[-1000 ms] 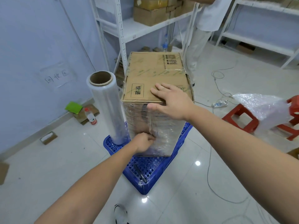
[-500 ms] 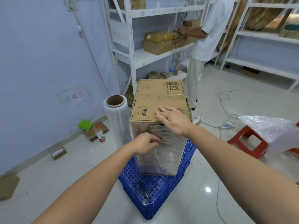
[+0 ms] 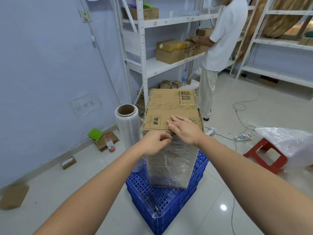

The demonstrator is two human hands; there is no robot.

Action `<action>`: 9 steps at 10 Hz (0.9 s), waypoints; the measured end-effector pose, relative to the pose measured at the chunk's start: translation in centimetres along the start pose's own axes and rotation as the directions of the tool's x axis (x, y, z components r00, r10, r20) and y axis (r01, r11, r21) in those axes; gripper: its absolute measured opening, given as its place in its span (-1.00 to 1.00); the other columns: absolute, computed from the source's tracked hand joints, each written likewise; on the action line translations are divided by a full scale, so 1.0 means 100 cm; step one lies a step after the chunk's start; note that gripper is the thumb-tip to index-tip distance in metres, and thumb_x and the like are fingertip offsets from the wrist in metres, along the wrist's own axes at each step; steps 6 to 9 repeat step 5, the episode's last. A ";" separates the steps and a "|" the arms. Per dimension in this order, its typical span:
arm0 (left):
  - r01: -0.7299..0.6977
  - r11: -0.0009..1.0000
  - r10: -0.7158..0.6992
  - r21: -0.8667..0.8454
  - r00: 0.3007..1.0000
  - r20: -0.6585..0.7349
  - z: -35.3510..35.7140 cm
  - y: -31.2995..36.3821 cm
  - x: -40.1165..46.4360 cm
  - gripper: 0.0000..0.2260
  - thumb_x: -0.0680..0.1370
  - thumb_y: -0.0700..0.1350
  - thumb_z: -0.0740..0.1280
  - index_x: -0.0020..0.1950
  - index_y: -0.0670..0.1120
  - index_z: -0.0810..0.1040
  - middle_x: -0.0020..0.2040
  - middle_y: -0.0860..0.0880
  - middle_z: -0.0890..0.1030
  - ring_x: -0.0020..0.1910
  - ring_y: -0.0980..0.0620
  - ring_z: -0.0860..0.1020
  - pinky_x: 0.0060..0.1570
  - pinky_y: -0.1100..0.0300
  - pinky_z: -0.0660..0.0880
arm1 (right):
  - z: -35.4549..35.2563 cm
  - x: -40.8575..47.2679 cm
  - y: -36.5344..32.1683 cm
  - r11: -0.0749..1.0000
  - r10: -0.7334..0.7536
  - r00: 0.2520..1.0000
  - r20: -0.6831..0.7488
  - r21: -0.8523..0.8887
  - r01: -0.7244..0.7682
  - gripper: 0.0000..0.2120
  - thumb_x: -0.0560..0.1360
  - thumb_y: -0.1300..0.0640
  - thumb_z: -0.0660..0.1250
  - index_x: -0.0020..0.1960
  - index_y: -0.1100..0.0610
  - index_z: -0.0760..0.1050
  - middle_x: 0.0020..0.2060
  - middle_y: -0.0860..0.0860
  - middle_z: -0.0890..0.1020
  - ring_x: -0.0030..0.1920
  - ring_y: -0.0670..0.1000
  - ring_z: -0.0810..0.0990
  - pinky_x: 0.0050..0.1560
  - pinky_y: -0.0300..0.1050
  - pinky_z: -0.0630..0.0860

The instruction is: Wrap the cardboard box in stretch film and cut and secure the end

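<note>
While the right hand (image 3: 184, 130) lies flat on the near edge of the box (image 3: 171, 109) top, its fingers straight and close together and pointing left, the left hand (image 3: 155, 144) sits just below and beside it at the top of the box's near face. That left grip is curled, thumb and fingertips drawn together against the film (image 3: 171, 160); it seems to pinch the film there, though the pinched bit itself is too small to make out. The two hands almost touch at the box's upper near edge.

The box stands upright on a blue crate (image 3: 162, 199), its sides covered in shiny, wrinkled film, its brown top bare with a printed label and a code patch. Just left of the box, touching or nearly touching it, the roll (image 3: 127, 128) of film stands on end, its cardboard core open upward. A dark pen-like tool (image 3: 154, 204) lies on the crate's near part.

On the floor to the left are a small bottle (image 3: 109, 143) with a red label, a green pad (image 3: 95, 134) and flat cardboard scraps. To the right stand a red stool (image 3: 266, 156) with a heap of bubble wrap (image 3: 288, 143) on it, and a power strip (image 3: 242, 137) with cables. Behind, a person (image 3: 220, 48) in white stands at the white shelves (image 3: 144, 48), which hold brown boxes.
</note>
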State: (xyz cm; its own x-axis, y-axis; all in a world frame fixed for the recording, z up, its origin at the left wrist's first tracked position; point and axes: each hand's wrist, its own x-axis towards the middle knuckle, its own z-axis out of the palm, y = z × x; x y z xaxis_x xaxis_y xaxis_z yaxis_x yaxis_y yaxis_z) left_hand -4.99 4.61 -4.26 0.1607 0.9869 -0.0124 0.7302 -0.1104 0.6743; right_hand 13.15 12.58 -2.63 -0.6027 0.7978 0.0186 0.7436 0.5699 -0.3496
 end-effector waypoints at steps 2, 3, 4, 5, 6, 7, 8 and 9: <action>0.105 0.971 -0.146 -0.215 0.972 -0.185 -0.023 -0.015 -0.045 -0.79 0.65 -0.08 0.36 0.29 0.03 0.57 0.13 0.18 0.64 0.10 0.28 0.59 0.14 0.30 0.52 | -0.003 -0.004 -0.003 0.999 -0.017 1.000 -0.020 -0.044 0.016 -0.54 0.67 -0.19 0.01 0.49 -0.05 0.33 0.55 -0.03 0.25 0.55 0.03 0.15 0.51 0.03 0.16; 0.186 0.975 -0.208 -0.124 0.958 -0.196 -0.019 -0.043 -0.093 -0.84 0.64 -0.08 0.36 0.20 0.10 0.59 0.08 0.23 0.64 0.07 0.34 0.57 0.07 0.38 0.48 | -0.007 -0.010 -0.005 0.997 -0.055 0.997 -0.052 -0.048 0.052 -0.68 0.66 -0.16 0.07 0.27 -0.02 0.41 0.40 0.00 0.44 0.43 0.10 0.34 0.38 0.04 0.33; 0.334 0.937 -0.341 -0.097 0.938 -0.062 0.015 -0.098 -0.168 -0.90 0.62 -0.06 0.38 0.07 0.15 0.63 -0.04 0.22 0.69 -0.04 0.26 0.63 0.11 0.19 0.57 | -0.008 -0.014 -0.014 0.984 -0.149 0.986 -0.069 -0.109 0.141 -0.69 0.66 -0.13 0.07 0.20 0.04 0.45 0.18 -0.02 0.50 0.22 0.08 0.45 0.19 -0.03 0.40; 0.388 0.906 -0.420 0.169 0.877 0.236 0.059 -0.139 -0.260 -0.91 0.57 0.06 0.32 -0.09 0.27 0.55 -0.11 0.23 0.64 -0.05 0.20 0.62 0.08 0.27 0.53 | -0.018 -0.016 -0.028 0.964 -0.141 0.988 -0.059 -0.238 0.123 -0.60 0.66 -0.13 0.10 0.39 0.02 0.43 0.41 0.05 0.43 0.40 0.14 0.37 0.39 0.05 0.34; 0.388 0.906 -0.420 0.169 0.877 0.236 0.059 -0.139 -0.260 -0.91 0.57 0.06 0.32 -0.09 0.27 0.55 -0.11 0.23 0.64 -0.05 0.20 0.62 0.08 0.27 0.53 | -0.018 -0.016 -0.028 0.964 -0.141 0.988 -0.059 -0.238 0.123 -0.60 0.66 -0.13 0.10 0.39 0.02 0.43 0.41 0.05 0.43 0.40 0.14 0.37 0.39 0.05 0.34; 0.388 0.906 -0.420 0.169 0.877 0.236 0.059 -0.139 -0.260 -0.91 0.57 0.06 0.32 -0.09 0.27 0.55 -0.11 0.23 0.64 -0.05 0.20 0.62 0.08 0.27 0.53 | -0.018 -0.016 -0.028 0.964 -0.141 0.988 -0.059 -0.238 0.123 -0.60 0.66 -0.13 0.10 0.39 0.02 0.43 0.41 0.05 0.43 0.40 0.14 0.37 0.39 0.05 0.34; 0.388 0.906 -0.420 0.169 0.877 0.236 0.059 -0.139 -0.260 -0.91 0.57 0.06 0.32 -0.09 0.27 0.55 -0.11 0.23 0.64 -0.05 0.20 0.62 0.08 0.27 0.53 | -0.018 -0.016 -0.028 0.964 -0.141 0.988 -0.059 -0.238 0.123 -0.60 0.66 -0.13 0.10 0.39 0.02 0.43 0.41 0.05 0.43 0.40 0.14 0.37 0.39 0.05 0.34; 0.388 0.906 -0.420 0.169 0.877 0.236 0.059 -0.139 -0.260 -0.91 0.57 0.06 0.32 -0.09 0.27 0.55 -0.11 0.23 0.64 -0.05 0.20 0.62 0.08 0.27 0.53 | -0.018 -0.016 -0.028 0.964 -0.141 0.988 -0.059 -0.238 0.123 -0.60 0.66 -0.13 0.10 0.39 0.02 0.43 0.41 0.05 0.43 0.40 0.14 0.37 0.39 0.05 0.34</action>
